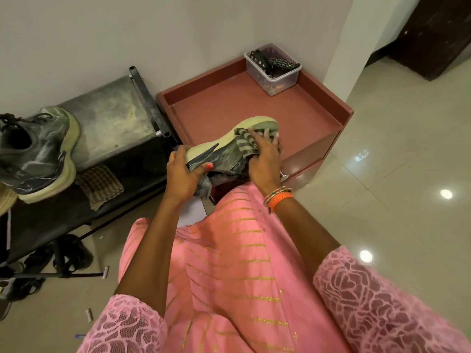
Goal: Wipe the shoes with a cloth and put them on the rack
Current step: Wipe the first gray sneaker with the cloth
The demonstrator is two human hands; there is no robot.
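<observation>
Wiping's underway: left hand (182,171) grips the sneaker (224,149) by its heel, mid-air at centre, right hand (263,154) presses the striped cloth (243,142) to its toe; next, onto the rack (112,123) at nine o'clock beside its mate (38,151).

shoe (38,151) on rack (107,118), cabinet (254,103) right (box (272,68) on it)
</observation>
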